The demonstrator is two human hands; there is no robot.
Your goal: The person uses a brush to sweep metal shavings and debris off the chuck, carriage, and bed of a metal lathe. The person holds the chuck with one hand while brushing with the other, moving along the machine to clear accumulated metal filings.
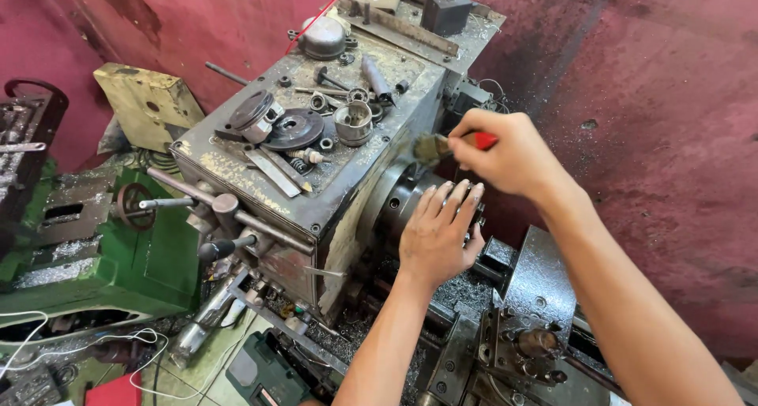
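Left hand: the left hand lies flat, fingers spread, on the lathe chuck; it presses the rim and clasps nothing.
Right hand: the right hand is clenched around the red handle of a small brush, bristles pointing left, just above the chuck.
Brush: short, with worn, dirty tan bristles and a glossy red handle mostly hidden in the fist.
Chuck: dark steel cylinder, oily, mounted on the right face of the headstock.
Headstock: boxy cast metal, grey paint chipped and grimy; its flat top carries a dark disc, a metal cup, bolts, washers and a flat steel strip.
Levers: round steel bars with dark knobs on the front.
Bed: coated with fine silver swarf.
Wall: rough, stained maroon.
Neighbouring machine: green painted casting, left.
Labels: none legible.
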